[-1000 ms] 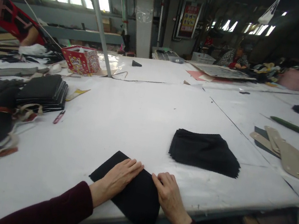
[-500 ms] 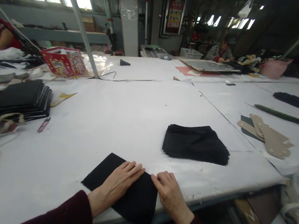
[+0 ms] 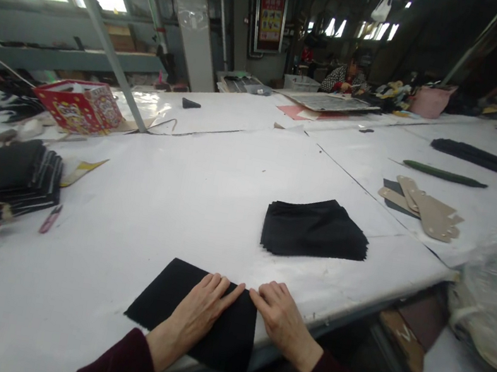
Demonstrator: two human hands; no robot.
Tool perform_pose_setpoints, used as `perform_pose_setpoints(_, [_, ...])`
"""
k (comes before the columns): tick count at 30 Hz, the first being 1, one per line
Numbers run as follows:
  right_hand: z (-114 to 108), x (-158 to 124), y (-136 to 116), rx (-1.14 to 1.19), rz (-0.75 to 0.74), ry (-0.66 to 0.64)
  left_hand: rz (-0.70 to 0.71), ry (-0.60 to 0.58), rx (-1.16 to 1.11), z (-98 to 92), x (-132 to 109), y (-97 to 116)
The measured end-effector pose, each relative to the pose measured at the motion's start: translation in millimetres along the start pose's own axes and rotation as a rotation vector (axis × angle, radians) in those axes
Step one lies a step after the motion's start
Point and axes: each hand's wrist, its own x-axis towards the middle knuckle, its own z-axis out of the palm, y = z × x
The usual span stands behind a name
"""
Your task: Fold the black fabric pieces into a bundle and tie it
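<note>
A piece of black cloth (image 3: 162, 293) lies near the front edge of the white table, its lower corner reaching the edge. My left hand (image 3: 203, 306) rests flat on top of it, fingers stretched, with the index finger along the upper edge. At the cloth's upper right corner, my right hand (image 3: 279, 312) has its fingers curled and its index fingertip on the edge; the thumb is hidden, but the corner seems pinched. Beyond my hands sits a stack of black cloth pieces (image 3: 312, 229).
Folded dark cloth (image 3: 5, 175) and pink thread snips (image 3: 50, 219) lie on the left. A red patterned box (image 3: 80, 106) stands behind them by a slanted pole. Beige templates (image 3: 431, 212) and a green cucumber-like object (image 3: 444, 174) are on the right. A person (image 3: 344, 81) sits far back.
The view has turned slightly to the right, so things shift left. My left index finger has spread away from the other fingers toward the upper edge; my right hand stays at the corner.
</note>
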Motion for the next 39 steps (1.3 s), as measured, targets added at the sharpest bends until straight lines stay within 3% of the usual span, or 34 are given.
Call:
perform_pose_setpoints(5, [-11.6, -14.1, 6.5, -0.037, 0.009, -0.027, -0.004, 0.013, 0.020, 2.9, -0.8, 2.1])
perform_pose_setpoints(10, [-19.7, -6.7, -8.3, 0.042, 0.164, 0.121, -0.010, 0.035, 0.028, 2.2, -0.7, 3.7])
perform_pose_setpoints(15, [1.0, 19.0, -43.0, 0.125, 0.237, 0.084, -0.031, 0.044, 0.037, 3.7, -1.9, 5.4])
perform_pose_setpoints(21, [25.9, 10.7, -53.4, -0.055, 0.241, 0.061, -0.044, 0.053, 0.010, 4.8, -3.4, 5.7])
perform_pose_setpoints(34, [18.4, 25.1, -67.0, -0.194, 0.289, 0.012, -0.060, 0.061, -0.118, 11.1, -20.1, -13.4])
perform_pose_setpoints(39, [15.8, 0.4, -53.3, -0.164, 0.325, 0.041, -0.165, 0.015, -0.086, 21.2, -45.2, -48.8])
